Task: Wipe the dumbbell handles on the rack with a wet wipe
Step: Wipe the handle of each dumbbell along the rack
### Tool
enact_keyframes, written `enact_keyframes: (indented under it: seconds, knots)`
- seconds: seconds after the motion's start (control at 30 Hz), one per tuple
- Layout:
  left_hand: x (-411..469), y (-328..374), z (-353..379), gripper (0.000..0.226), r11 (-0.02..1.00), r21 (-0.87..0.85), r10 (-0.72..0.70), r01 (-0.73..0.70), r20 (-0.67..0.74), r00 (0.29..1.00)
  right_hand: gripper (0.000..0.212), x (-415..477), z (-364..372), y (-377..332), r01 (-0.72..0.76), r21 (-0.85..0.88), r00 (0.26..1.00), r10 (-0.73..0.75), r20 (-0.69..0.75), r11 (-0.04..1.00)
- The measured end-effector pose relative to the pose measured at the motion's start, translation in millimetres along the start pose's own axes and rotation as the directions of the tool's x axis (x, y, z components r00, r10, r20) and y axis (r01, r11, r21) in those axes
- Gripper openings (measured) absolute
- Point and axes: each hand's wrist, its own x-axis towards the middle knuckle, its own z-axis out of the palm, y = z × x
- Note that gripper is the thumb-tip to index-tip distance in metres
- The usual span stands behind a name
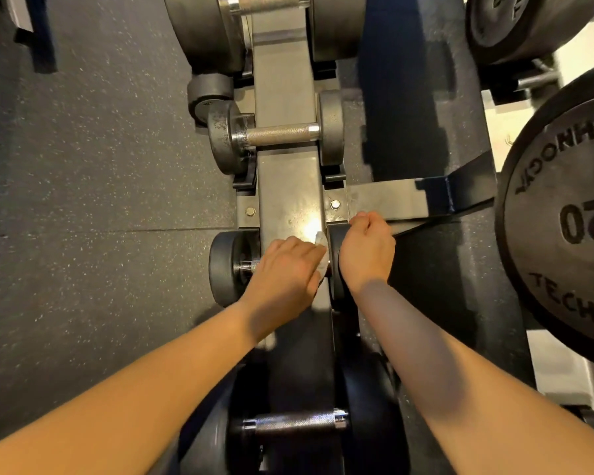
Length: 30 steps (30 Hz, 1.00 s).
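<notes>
Dumbbells lie in a row on the rack, the nearest dumbbell between the two arms. Past it, the left hand curls tight round the middle dumbbell by its handle, squeezing the white wet wipe against it, while the right hand grips that dumbbell's right end. Farther up sits another dumbbell.

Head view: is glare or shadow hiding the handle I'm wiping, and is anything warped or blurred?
Head view: a glare patch sits on the rack beam just beyond the wet wipe, not on the handle, which the left hand mostly covers; shadow darkens the right forearm; the weight marked 20 at the edge bulges from the wide lens; top edge slightly soft.
</notes>
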Motion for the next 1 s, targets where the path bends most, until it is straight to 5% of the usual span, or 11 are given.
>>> enact_keyframes:
  seconds: [0.23,0.37,0.47,0.6,0.7,0.8,0.9,1.0]
  knots:
    - [49,-26,-30,0.029,0.998,-0.056,0.053,-0.026,0.549,0.834,0.03,2,1,-2,0.015,-0.072,1.0,-0.016,-0.007,0.997]
    - [31,-28,-11,0.029,0.965,-0.24,0.003,0.106,0.415,0.91,0.027,2,2,1,0.018,-0.112,1.0,-0.021,-0.018,0.994]
    - [30,-13,-5,0.035,0.964,-0.182,-0.141,0.192,0.261,0.955,0.025,0,1,-2,0.218,-0.328,0.975,-0.222,0.026,0.919]
    - [51,0,-1,0.037,0.868,-0.111,-0.425,0.483,0.335,0.841,0.026,9,-1,-12,0.368,-0.543,0.929,-0.275,0.247,0.755]
    - [61,-4,-4,0.04,0.773,-0.222,-0.5,0.595,0.364,0.786,0.029,26,2,-21,0.167,-0.48,0.952,-0.015,0.305,0.861]
    - [41,-8,-11,0.043,0.845,-0.324,-0.38,0.425,0.196,0.904,0.03,38,6,-25,-0.032,-0.34,0.937,0.147,0.318,0.94]
    - [-3,-12,-8,0.017,0.998,0.058,0.024,-0.02,-0.058,0.998,0.037,39,6,-23,-0.07,-0.298,0.938,0.164,0.305,0.952]
    - [-23,-8,4,0.042,0.951,0.272,0.159,-0.147,-0.025,0.987,0.037,39,8,-22,-0.078,-0.281,0.943,0.163,0.291,0.956]
